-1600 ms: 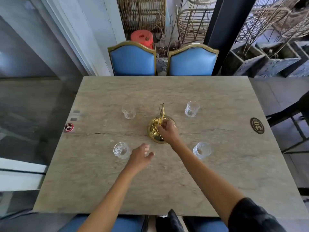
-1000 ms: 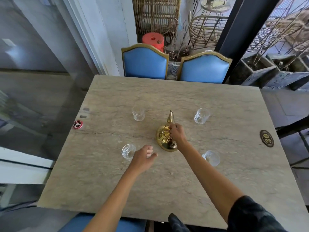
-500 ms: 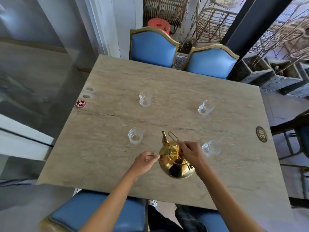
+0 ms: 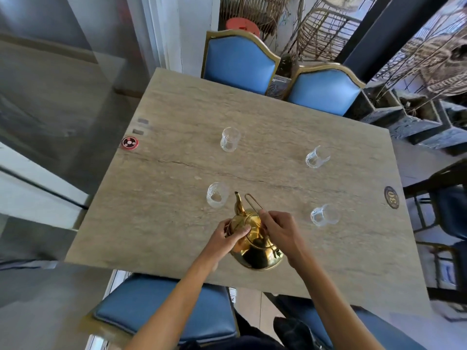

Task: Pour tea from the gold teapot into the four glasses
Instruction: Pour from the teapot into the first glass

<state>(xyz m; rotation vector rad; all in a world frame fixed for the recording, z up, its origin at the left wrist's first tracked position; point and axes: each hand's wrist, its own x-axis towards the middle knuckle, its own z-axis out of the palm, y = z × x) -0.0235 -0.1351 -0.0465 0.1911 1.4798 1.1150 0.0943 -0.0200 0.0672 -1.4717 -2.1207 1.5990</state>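
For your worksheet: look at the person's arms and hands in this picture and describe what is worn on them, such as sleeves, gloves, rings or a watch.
Both forearms are bare from the elbow down; no sleeve shows in this frame. The left hand and right hand wear no gloves. No watch, bracelet or ring can be seen on either wrist or on the visible fingers.

We are looking at a café or restaurant: a stone table (image 4: 252, 137) is carrying a number plaque (image 4: 390, 200) and call button (image 4: 130, 143), with blue upholstered chairs (image 4: 240, 63) and wicker furniture (image 4: 326, 24) standing around.
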